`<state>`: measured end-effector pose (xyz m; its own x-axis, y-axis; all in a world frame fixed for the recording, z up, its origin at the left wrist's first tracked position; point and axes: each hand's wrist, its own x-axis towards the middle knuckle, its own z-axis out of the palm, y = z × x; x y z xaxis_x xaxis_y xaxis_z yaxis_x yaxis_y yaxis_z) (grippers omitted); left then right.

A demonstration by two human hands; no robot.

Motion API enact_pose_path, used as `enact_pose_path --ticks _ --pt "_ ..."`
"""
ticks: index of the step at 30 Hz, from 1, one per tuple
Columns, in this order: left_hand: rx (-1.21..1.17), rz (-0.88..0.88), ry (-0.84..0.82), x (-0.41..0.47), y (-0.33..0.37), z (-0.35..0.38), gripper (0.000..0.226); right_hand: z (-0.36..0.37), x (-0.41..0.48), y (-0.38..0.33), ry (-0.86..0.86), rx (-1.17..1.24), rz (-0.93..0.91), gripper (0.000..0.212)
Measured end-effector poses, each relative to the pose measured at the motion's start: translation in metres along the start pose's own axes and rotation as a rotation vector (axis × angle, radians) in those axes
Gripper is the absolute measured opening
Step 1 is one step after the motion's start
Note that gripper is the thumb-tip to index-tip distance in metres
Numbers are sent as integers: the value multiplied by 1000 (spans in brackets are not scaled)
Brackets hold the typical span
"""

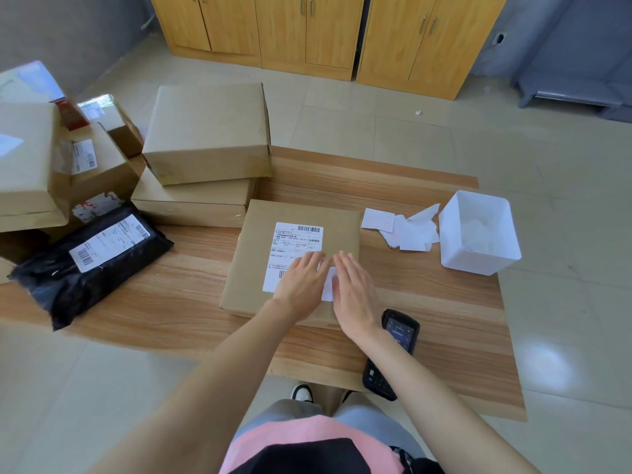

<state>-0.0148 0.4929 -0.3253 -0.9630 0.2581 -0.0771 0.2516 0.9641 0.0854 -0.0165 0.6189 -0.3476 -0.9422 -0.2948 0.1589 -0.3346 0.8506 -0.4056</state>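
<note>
The left hand (pixel 302 280) and right hand (pixel 354 287) are lying open and flat on the labelled box (pixel 253 254) in the middle of the desk (pixel 444 302), stacked boxes (pixel 205 131) are crowding behind, and a scanner (pixel 400 328) is lying near the front edge.

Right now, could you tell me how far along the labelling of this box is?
Done: the shipping label lies on the cardboard box, and loose paper slips lie beside the white bin. In hand: the left hand and right hand press the label flat. Left, probably: the two stacked boxes behind show no visible label.
</note>
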Motion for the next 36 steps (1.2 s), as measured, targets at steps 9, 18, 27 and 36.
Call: enact_pose_path --ticks 9,18,27,36 --pt "7 3 -115 -21 4 25 59 13 -15 2 -225 -180 -48 49" --pt "-7 -22 -65 -23 -3 27 52 3 -16 13 -303 -223 -6 50" --pt "47 36 -45 -23 -14 27 51 -4 -19 24 -319 -199 17 51" --pt "58 1 -61 -27 -29 30 52 -6 -21 29 -326 -195 49 51"
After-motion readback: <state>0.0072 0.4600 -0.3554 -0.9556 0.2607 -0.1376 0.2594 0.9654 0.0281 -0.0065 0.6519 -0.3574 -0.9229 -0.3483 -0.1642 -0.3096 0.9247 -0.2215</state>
